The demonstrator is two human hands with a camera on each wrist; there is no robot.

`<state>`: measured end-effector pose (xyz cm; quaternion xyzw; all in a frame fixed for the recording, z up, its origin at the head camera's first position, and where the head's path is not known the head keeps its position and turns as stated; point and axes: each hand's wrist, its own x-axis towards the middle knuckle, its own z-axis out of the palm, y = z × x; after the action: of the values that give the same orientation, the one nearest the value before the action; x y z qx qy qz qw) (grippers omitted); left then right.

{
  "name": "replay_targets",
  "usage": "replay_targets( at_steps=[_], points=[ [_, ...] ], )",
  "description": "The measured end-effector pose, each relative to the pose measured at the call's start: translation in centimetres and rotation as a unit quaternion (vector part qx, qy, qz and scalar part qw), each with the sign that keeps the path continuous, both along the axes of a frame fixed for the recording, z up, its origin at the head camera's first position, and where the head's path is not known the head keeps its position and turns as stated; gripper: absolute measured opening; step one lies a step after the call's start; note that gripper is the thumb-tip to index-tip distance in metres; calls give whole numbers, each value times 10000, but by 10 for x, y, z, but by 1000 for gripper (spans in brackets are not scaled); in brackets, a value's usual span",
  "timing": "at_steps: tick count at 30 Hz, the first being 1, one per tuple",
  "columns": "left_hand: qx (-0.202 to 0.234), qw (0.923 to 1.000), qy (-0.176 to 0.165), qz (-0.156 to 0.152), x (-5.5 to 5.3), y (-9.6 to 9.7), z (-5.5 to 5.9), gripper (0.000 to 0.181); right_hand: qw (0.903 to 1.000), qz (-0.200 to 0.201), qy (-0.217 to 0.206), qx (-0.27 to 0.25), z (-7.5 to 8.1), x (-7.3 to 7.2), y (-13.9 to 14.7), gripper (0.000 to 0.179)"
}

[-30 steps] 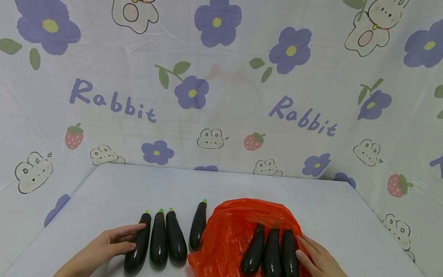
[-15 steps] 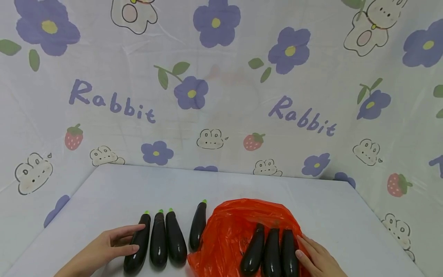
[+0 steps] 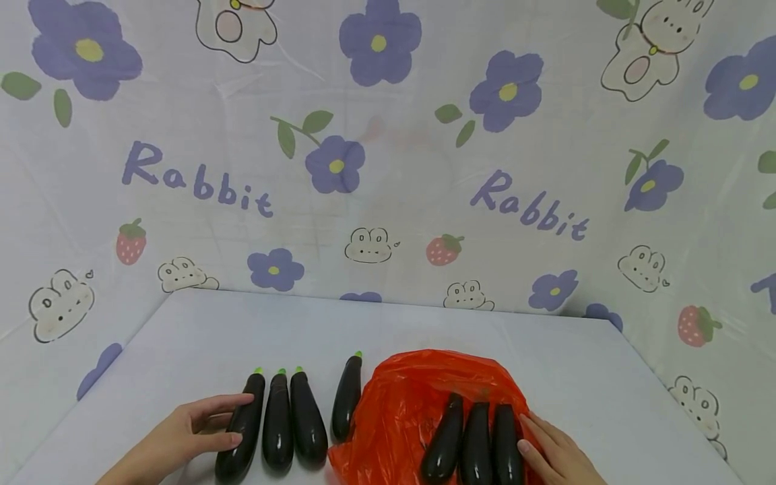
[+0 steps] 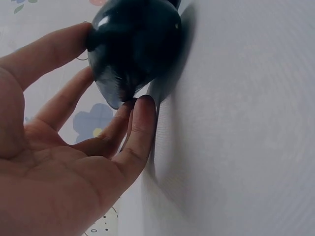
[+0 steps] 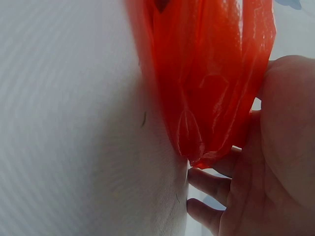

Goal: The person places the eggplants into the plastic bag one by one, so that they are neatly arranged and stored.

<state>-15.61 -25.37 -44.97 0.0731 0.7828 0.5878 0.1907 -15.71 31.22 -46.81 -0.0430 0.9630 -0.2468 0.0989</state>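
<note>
At the left of the head view, my left hand [image 3: 176, 434] rests against the leftmost eggplant [image 3: 244, 428], with a finger and thumb lying on its dark skin. The left wrist view shows that eggplant [image 4: 135, 44] from its blunt end, the fingers loosely bent beside it. Two eggplants lie next to it, and a third, slimmer one [image 3: 347, 397] touches the red plastic bag [image 3: 391, 411]. Three eggplants [image 3: 475, 438] sit in the opened bag. My right hand [image 3: 560, 451] lies along the bag's right side, thumb tip by the rightmost eggplant; in its wrist view the bag [image 5: 211, 83] partly covers the fingers.
Everything lies on a white table [image 3: 291, 323], whose back edge meets a patterned cloth backdrop [image 3: 388, 202] with flowers and rabbits. The bag's lower part runs out of the head view at the bottom.
My left thumb has shifted slightly lower on the leftmost eggplant, which has rolled or slid very little toward the near side. The right hand and the bag have stayed put.
</note>
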Motion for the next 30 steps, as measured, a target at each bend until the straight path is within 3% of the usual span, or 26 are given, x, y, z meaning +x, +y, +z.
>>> replay_targets(
  at_steps=[13, 20, 30],
  points=[
    [25, 9996, 230, -147, 1, 0, 0, 57, 10000, -4, 35, 44, 0, 0, -1, 78],
    [238, 9995, 168, -155, 1, 1, -1, 58, 9999, 0, 89, 48, -1, 0, 0, 78],
    [54, 9999, 84, -42, 1, 3, -1, 58, 10000, -23, 62, 65, -2, 1, 1, 80]
  ],
)
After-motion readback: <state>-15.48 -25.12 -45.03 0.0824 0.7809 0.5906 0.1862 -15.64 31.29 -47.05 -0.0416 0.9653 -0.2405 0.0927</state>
